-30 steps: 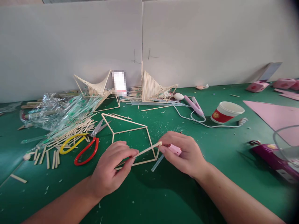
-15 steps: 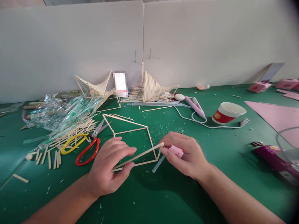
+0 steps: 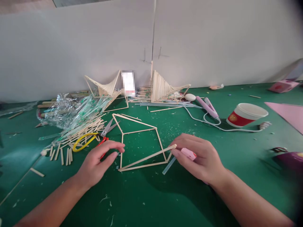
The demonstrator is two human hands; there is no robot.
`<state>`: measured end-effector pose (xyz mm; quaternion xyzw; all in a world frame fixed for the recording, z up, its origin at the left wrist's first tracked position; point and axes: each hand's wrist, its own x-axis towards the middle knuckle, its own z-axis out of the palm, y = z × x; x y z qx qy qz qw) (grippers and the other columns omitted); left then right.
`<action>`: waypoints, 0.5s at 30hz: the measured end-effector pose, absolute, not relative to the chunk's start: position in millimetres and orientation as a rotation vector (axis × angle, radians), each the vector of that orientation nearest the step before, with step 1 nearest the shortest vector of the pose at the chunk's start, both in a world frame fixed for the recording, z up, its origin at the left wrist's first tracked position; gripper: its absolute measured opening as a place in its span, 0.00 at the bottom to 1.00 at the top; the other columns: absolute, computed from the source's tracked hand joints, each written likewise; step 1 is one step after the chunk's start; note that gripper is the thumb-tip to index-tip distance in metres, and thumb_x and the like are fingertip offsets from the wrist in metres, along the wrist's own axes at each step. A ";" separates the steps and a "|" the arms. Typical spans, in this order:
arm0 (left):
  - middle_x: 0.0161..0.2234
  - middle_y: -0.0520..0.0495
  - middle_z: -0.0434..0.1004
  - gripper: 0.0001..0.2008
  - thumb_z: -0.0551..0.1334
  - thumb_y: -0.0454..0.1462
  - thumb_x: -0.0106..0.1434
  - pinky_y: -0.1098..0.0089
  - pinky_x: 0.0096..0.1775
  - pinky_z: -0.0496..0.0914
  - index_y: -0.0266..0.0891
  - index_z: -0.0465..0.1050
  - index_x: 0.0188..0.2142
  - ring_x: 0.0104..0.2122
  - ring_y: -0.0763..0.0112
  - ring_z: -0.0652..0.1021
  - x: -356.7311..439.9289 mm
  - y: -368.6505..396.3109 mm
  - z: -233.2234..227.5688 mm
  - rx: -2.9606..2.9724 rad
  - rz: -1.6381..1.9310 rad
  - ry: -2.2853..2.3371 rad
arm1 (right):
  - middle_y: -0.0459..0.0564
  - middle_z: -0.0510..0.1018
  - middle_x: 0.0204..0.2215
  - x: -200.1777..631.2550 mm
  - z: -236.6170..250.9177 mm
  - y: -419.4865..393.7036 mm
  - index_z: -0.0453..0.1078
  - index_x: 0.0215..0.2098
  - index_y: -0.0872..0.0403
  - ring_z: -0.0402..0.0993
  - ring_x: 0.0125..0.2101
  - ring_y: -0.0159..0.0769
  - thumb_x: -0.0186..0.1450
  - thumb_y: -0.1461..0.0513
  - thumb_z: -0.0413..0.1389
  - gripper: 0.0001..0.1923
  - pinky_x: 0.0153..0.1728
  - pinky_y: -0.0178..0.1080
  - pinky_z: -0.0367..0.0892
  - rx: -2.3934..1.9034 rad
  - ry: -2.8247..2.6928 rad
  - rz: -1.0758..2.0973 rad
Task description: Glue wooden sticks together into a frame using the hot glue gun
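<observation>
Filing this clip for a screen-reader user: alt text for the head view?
A person's right hand holds a small pink glue gun at the corner of a thin wooden stick frame on a green table, while the open left hand reaches toward scissors beside loose sticks.

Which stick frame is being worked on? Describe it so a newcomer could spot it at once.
On the green table, between the left hand and right hand, lies the flat stick frame. Unlike the two fan-shaped stick models by the wall, it is an open outline.
</observation>
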<state>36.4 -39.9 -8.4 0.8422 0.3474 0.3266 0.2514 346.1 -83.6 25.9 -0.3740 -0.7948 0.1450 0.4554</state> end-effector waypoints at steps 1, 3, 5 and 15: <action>0.41 0.46 0.77 0.12 0.53 0.33 0.69 0.67 0.44 0.72 0.42 0.70 0.48 0.43 0.66 0.77 34.5 -37.1 -9.2 2.225 0.888 0.987 | 0.50 0.78 0.26 345.9 26.2 -83.7 0.73 0.35 0.53 0.72 0.25 0.34 0.62 0.69 0.56 0.06 0.26 0.37 0.69 -0.926 -1.963 0.358; 0.41 0.45 0.77 0.09 0.55 0.33 0.68 0.67 0.44 0.73 0.42 0.72 0.45 0.43 0.66 0.77 33.4 -33.4 -8.0 2.211 0.875 0.981 | 0.49 0.78 0.26 345.4 26.5 -83.6 0.73 0.35 0.52 0.73 0.26 0.34 0.62 0.69 0.55 0.07 0.26 0.37 0.69 -0.940 -1.969 0.356; 0.41 0.44 0.77 0.07 0.57 0.33 0.66 0.65 0.46 0.72 0.40 0.73 0.42 0.43 0.64 0.77 35.3 -32.4 -5.1 2.288 0.833 0.873 | 0.50 0.78 0.26 345.1 26.6 -83.1 0.73 0.35 0.51 0.73 0.26 0.35 0.63 0.68 0.55 0.07 0.26 0.37 0.69 -0.959 -1.973 0.356; 0.46 0.42 0.75 0.18 0.54 0.24 0.57 0.64 0.49 0.72 0.40 0.73 0.43 0.48 0.64 0.75 29.0 -22.5 -1.6 2.396 0.456 0.675 | 0.49 0.77 0.26 345.7 23.5 -82.4 0.72 0.34 0.50 0.73 0.25 0.35 0.63 0.68 0.56 0.06 0.26 0.38 0.69 -0.975 -1.971 0.360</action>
